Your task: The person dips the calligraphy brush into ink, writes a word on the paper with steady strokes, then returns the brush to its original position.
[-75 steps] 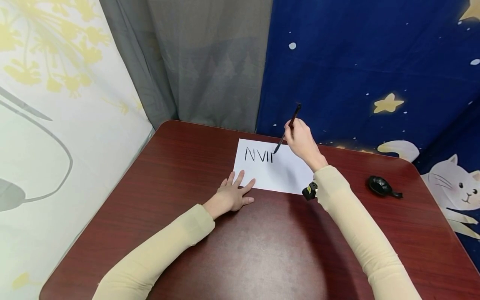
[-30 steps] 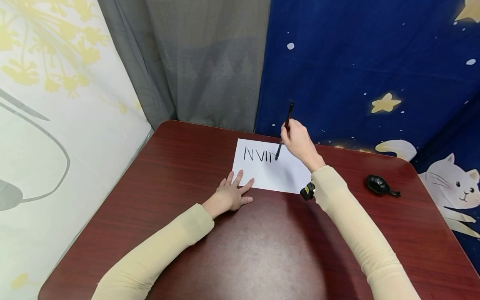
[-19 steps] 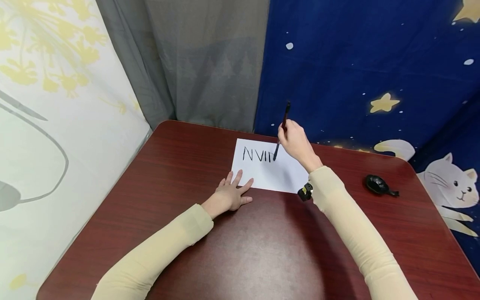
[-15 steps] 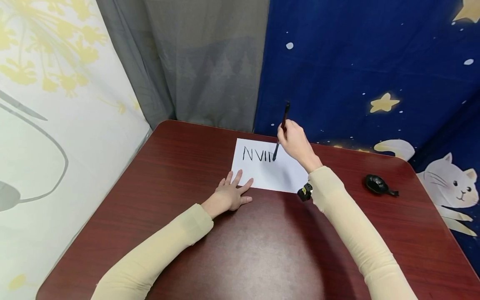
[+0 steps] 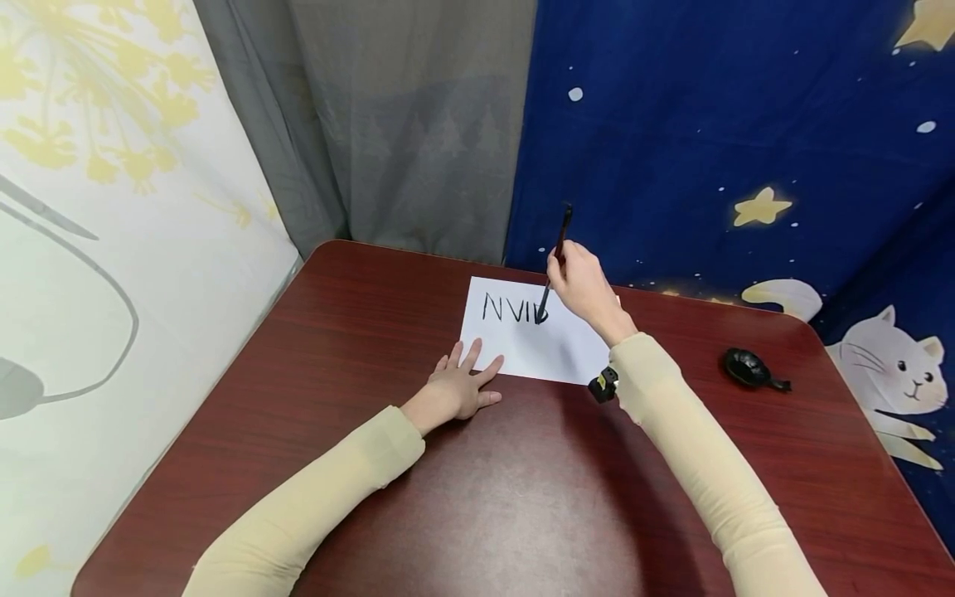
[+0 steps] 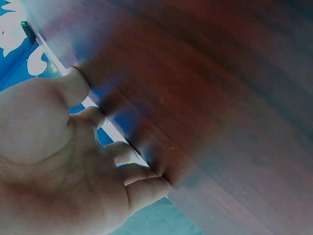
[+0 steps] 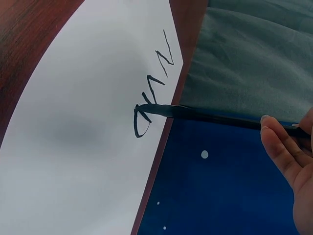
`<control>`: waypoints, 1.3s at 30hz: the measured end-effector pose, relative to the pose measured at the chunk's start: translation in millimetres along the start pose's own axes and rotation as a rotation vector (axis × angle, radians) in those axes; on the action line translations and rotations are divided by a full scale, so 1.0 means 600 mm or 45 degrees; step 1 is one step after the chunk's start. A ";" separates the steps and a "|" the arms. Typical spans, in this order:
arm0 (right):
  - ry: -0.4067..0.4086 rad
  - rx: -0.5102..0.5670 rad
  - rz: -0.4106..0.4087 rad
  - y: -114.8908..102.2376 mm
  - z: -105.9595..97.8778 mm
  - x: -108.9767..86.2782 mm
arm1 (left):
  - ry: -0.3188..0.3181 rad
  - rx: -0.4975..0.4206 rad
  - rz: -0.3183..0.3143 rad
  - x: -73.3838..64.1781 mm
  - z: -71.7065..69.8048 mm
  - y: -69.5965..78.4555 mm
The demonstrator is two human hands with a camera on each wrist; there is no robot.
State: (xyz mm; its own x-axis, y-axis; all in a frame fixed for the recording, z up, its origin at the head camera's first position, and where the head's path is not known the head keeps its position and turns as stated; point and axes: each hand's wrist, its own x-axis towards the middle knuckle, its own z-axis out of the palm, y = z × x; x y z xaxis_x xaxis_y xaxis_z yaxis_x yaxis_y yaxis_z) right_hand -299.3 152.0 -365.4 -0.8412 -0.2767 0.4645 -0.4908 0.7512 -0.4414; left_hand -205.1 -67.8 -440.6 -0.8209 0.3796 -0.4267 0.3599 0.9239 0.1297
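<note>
Nearest, we found the left hand (image 5: 458, 391) with fingers spread, holding nothing, resting at the near left corner of the paper (image 5: 555, 352). We judged that a hard stroke could swing the sheet — its right side was unheld. A black wrist device (image 5: 603, 385) hung by the near right corner; a lowered wrist could nudge the paper. Across the sheet ran black letters (image 5: 521, 312), liable to smudging if wet. Farther off, the right hand (image 5: 585, 286) pinched the brush (image 7: 210, 116) well above its tip — a reach likely to waver.
</note>
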 end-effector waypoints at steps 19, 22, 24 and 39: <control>0.101 0.011 -0.020 0.009 -0.039 0.007 | 0.004 0.000 0.012 -0.016 -0.012 0.007; 0.108 -0.002 -0.011 0.017 -0.041 0.005 | 0.001 0.001 0.010 -0.015 -0.011 0.007; 0.112 -0.009 -0.007 0.022 -0.040 0.003 | -0.004 -0.001 0.005 -0.014 -0.010 0.007; 0.113 -0.038 -0.012 0.041 -0.032 -0.006 | -0.037 0.021 -0.011 0.000 -0.004 0.002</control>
State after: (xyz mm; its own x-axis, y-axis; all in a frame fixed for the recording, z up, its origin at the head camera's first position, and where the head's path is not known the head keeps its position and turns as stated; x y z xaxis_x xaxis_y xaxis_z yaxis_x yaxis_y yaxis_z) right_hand -303.8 182.9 -363.4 -0.8125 -0.2309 0.5353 -0.4908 0.7665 -0.4142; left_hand -206.0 -66.4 -438.3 -0.8107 0.3699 -0.4537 0.3604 0.9262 0.1111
